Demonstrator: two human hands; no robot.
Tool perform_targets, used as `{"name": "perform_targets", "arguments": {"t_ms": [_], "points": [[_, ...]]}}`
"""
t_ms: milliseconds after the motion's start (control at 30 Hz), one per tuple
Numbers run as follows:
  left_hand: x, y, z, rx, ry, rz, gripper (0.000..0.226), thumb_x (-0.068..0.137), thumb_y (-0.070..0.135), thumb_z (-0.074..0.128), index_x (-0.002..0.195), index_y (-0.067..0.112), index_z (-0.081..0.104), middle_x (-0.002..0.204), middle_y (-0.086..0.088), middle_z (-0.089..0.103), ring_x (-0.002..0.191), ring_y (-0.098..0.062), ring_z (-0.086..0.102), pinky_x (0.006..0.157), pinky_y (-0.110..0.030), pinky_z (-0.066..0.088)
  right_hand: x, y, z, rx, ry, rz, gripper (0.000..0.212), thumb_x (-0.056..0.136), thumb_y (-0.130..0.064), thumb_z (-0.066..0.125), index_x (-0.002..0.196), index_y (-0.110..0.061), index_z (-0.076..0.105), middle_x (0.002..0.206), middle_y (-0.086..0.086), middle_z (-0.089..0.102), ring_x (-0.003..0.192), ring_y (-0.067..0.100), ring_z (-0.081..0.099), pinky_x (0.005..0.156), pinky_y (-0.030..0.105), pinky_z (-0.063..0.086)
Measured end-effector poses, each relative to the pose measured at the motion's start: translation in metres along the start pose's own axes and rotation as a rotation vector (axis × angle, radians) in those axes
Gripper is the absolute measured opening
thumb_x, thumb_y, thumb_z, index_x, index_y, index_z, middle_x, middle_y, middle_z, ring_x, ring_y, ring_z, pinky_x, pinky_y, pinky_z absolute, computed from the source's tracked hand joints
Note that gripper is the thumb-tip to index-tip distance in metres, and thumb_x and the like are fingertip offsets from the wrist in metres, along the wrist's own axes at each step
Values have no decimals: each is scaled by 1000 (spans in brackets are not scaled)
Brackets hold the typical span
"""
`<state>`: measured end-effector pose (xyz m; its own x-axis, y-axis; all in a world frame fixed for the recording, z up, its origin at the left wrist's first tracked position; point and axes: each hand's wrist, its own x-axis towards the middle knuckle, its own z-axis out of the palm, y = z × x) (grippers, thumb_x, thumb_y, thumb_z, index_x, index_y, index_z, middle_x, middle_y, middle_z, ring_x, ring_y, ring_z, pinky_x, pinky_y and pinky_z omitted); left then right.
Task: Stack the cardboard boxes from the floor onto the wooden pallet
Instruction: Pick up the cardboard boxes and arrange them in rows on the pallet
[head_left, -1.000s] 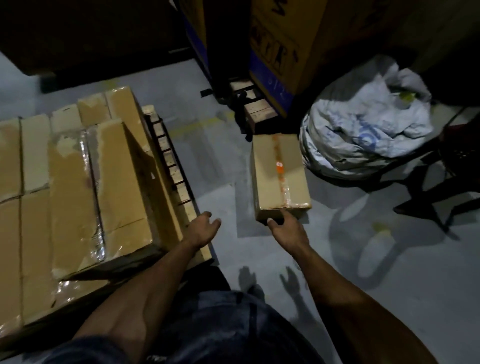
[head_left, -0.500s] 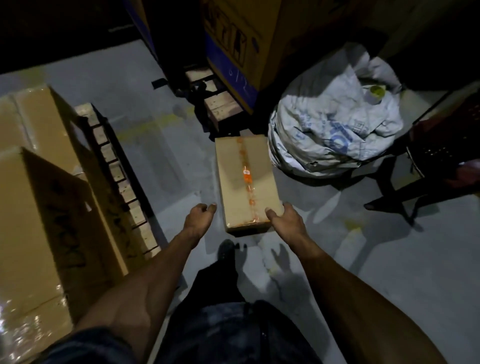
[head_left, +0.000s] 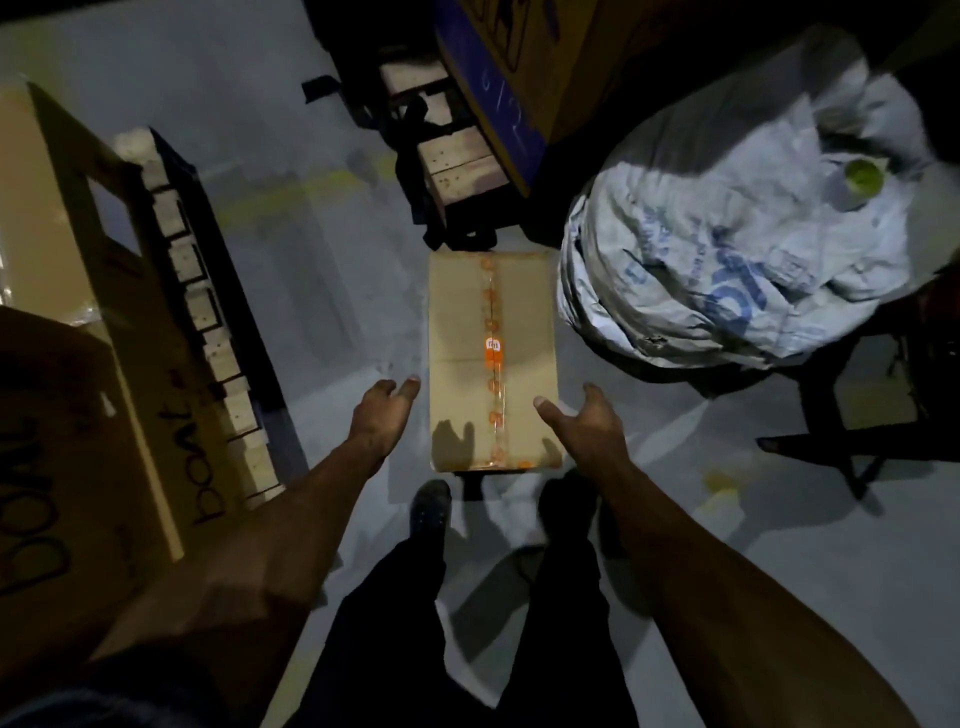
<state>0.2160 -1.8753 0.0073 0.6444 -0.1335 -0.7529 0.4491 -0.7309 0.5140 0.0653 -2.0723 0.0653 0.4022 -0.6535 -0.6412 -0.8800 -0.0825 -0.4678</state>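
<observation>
Change: since half a second ago we have stepped closer, and both hands now flank the box rather than resting at its near corners.
Left hand (head_left: 382, 415): open, fingers loosely curled, just beside the box's left edge; we cannot tell if it touches.
Right hand (head_left: 582, 421): open, thumb over the near right top edge, gripping nothing yet.
Cardboard box (head_left: 493, 358): flat on the grey floor (head_left: 332, 312) just ahead of our feet, long side running away from us.
Risk: we judge the glossy tape could let a one-sided grip slip; lifting only from the near end would tip the far end down.
Materials: plain matte cardboard, rectangular, with an orange-printed tape seam (head_left: 492, 348) down the middle.
Wooden pallet (head_left: 218, 332): to the left, pale rough slat ends showing beside stacked boxes (head_left: 104, 364) already loaded.
Further off: crumpled white woven sack (head_left: 727, 249) just beside the box's far right corner.
</observation>
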Motion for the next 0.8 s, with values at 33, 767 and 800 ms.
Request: {"name": "perform_targets", "arguments": {"t_ms": [33,767,800], "points": [[11,0,10,-8,12,-11,70,99,56,48,151,9,42,154,-11,45,138,-32,44,116,-40,33,18,6,2,1,-9,-5,74,88,-49,72,140,-3,46,145,18,49,134,34,45,104,38,38],[308,-43,192,-5,307,-4,62,93,50,64,134,7,47,114,-4,51,103,-22,50,85,-32,39,400,109,136,-240,-89,-189,116,75,-69,71,156,-6,18,159,17,31,144,37,33,117,47,32],[313,-46,193,11,309,-3,64,90,52,66,132,8,48,114,-4,52,103,-22,50,84,-32,40,405,112,142,-230,-95,-186,116,75,-68,72,156,-6,18,157,17,33,142,37,35,116,47,33]]}}
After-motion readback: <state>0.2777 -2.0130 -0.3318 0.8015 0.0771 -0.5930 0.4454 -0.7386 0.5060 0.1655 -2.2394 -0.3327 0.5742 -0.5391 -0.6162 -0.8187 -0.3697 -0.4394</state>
